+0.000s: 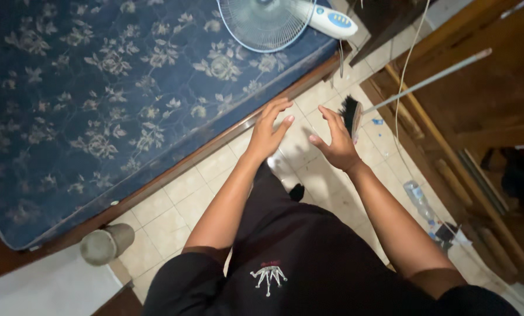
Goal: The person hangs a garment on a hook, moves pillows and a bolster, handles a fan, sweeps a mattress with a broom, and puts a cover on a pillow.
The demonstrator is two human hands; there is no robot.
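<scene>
Black bristles of the broom point(350, 112) stand just beside my right hand point(335, 142), nearly touching its fingertips; its pale handle slants away up to the right. Both grips are wide, holding nothing. My left hand point(269, 132) hovers over the tiled floor point(174, 216), near the blue flowered mattress point(98, 105). A fan point(266, 22) stands beyond.

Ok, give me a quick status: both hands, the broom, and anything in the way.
Left hand open, empty, over the tiled floor. Right hand open, just beside the black broom head, no grip. Mattress close on the left, plastic bottle on the floor to the right.
</scene>
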